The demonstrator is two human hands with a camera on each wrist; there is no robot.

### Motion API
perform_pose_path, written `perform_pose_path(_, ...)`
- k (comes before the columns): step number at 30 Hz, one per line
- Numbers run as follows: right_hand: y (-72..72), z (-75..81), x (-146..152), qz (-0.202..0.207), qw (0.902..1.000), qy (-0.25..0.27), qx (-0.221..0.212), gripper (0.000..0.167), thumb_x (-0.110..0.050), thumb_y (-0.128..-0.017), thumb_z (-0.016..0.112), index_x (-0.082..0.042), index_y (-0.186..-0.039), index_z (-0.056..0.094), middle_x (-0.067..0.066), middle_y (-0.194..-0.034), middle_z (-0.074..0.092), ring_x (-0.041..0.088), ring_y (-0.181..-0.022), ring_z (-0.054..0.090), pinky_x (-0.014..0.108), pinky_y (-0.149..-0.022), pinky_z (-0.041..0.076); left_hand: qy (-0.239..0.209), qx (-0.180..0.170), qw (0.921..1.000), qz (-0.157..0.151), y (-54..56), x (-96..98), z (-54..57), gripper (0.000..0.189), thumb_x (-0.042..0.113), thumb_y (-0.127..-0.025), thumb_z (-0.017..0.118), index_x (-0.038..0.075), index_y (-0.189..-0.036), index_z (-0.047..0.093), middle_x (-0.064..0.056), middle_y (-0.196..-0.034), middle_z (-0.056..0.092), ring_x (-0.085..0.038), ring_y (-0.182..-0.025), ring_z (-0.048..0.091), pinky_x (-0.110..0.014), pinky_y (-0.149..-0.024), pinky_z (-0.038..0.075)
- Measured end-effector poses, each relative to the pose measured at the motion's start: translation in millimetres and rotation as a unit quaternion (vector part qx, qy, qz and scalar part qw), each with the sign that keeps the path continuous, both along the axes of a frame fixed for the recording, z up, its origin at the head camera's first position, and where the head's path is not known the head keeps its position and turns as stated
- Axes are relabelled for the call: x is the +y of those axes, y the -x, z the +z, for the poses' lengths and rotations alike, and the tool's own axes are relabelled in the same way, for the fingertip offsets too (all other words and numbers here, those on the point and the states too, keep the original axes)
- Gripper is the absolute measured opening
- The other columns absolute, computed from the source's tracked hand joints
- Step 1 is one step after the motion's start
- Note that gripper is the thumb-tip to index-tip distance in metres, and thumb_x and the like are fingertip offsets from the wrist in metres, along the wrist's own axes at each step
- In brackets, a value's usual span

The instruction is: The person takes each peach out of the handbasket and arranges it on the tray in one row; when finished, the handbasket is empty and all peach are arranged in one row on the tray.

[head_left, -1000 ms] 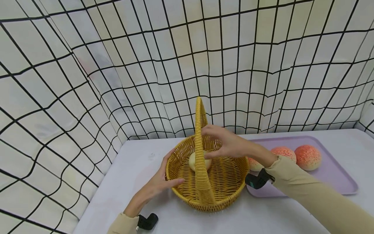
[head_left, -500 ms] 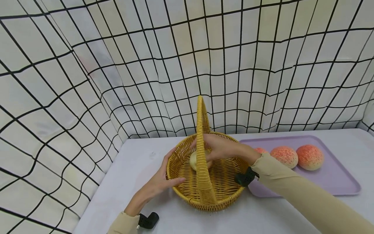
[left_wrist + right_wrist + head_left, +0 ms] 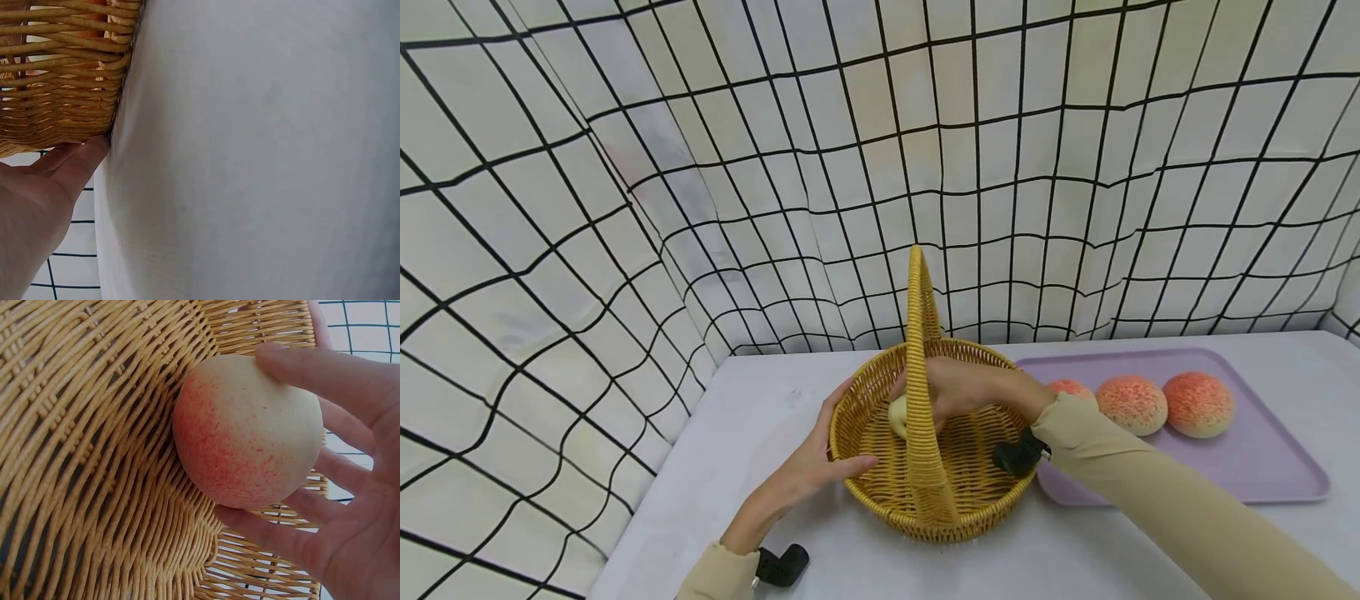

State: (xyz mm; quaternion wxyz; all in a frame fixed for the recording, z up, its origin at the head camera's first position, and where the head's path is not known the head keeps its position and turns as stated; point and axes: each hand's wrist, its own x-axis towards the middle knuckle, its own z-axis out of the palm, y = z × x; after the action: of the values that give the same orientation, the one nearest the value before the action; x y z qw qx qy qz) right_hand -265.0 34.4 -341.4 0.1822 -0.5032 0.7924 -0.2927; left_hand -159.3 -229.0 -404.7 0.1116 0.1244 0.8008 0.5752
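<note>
A yellow wicker basket (image 3: 880,492) with a tall arched handle stands on the table. My left hand (image 3: 812,454) holds its left side, the thumb over the rim and the fingers along the outer wall; the left wrist view shows fingertips (image 3: 94,150) low against the weave. Inside the basket, behind the handle, my right hand (image 3: 958,387) grips a pale peach (image 3: 897,417). Seen from the right wrist, this peach (image 3: 250,431) has a red blush on one side, with the thumb on one side of it and fingers around the other. The handle partly hides hand and peach in the head view.
To the right lies a lilac tray (image 3: 1262,450) bearing several red-speckled peaches, among them one peach (image 3: 1198,404) at the right of the row. My right forearm (image 3: 1120,458) crosses the tray's near left corner. A black-lined net (image 3: 1000,208) over white cloth rises behind the table.
My right hand has moved down and slightly left into the basket and closed around the peach there. The left hand keeps its place on the basket.
</note>
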Motion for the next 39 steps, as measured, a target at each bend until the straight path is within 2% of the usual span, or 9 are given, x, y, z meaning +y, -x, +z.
perform_pose_path(9,2.5,-2.5,0.5,0.018,0.9997,-0.017,-0.001,0.064,-0.014,-0.084,0.089,0.001,-0.140,0.062,0.006,-0.125,0.068,0.015,-0.113,0.059,0.033,-0.102,0.048,0.004,0.003,1.0000,-0.002,-1.3,0.1,1.2,0.111,0.027,-0.090,0.079,0.027,-0.169,0.001,-0.021,-0.172,0.010,-0.042,-0.151,0.031,-0.054,-0.119,0.029)
perform_pose_path(18,-0.1,-3.4,-2.4,0.023,0.9972,-0.038,-0.060,0.066,-0.012,-0.087,0.086,-0.001,-0.145,0.057,0.004,-0.131,0.063,0.015,-0.117,0.056,0.031,-0.102,0.047,0.006,0.002,1.0000,-0.001,-1.6,-0.6,0.9,0.111,0.028,-0.090,0.079,0.026,-0.169,0.000,-0.020,-0.172,0.008,-0.042,-0.153,0.028,-0.055,-0.119,0.029)
perform_pose_path(26,-2.3,-5.5,-4.7,0.057,0.9935,-0.047,-0.088,0.067,-0.010,-0.084,0.088,-0.002,-0.143,0.057,0.003,-0.127,0.061,0.013,-0.112,0.054,0.030,-0.100,0.047,0.013,0.004,0.9999,0.001,-2.0,-0.3,1.8,0.112,0.029,-0.090,0.079,0.027,-0.169,0.000,-0.020,-0.172,0.009,-0.041,-0.154,0.025,-0.055,-0.120,0.026)
perform_pose_path(34,-4.2,-2.4,-5.3,0.065,0.9962,-0.042,-0.040,0.070,-0.011,-0.078,0.093,-0.001,-0.140,0.060,0.002,-0.127,0.064,0.011,-0.109,0.057,0.028,-0.098,0.048,0.012,0.003,0.9999,0.001,-2.4,-0.3,1.5,0.112,0.029,-0.090,0.079,0.026,-0.169,0.000,-0.021,-0.172,0.010,-0.042,-0.153,0.027,-0.055,-0.120,0.027)
perform_pose_path(39,-6.1,2.3,-0.2,0.062,0.9980,-0.010,-0.008,0.065,-0.016,-0.077,0.094,-0.005,-0.134,0.065,-0.001,-0.121,0.067,0.009,-0.106,0.060,0.028,-0.095,0.051,0.005,0.005,1.0000,-0.002,-2.0,-0.4,1.5,0.112,0.028,-0.090,0.080,0.026,-0.169,0.000,-0.021,-0.172,0.010,-0.042,-0.153,0.028,-0.055,-0.120,0.027)
